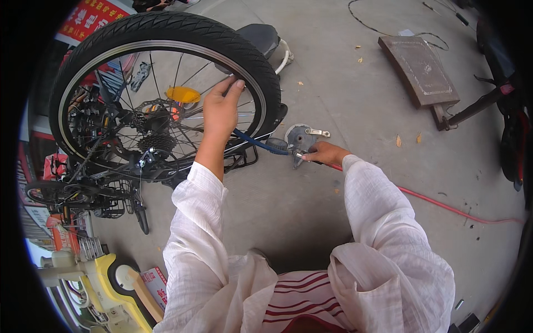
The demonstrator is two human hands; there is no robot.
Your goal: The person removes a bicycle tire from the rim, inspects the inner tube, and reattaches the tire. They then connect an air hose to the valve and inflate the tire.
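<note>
A bicycle wheel (166,33) with a black tyre, spokes and an orange reflector (184,95) stands in front of me. My left hand (221,110) is at the inside of its rim, thumb and fingers closed together; what they pinch is hidden. A blue hose (260,142) runs from behind my left wrist to a metal fitting (298,156). My right hand (327,154) is closed around the end of a red hose (433,201) at that fitting. Just beyond it is a round grey metal part (296,135) with a short lever.
A brown box-shaped block (420,72) lies at the far right, beside a dark vehicle part (508,127). More bicycles (100,194) stand at the left. A yellow and white scooter (111,288) is at the lower left. The red hose crosses the concrete floor (355,105) to the right.
</note>
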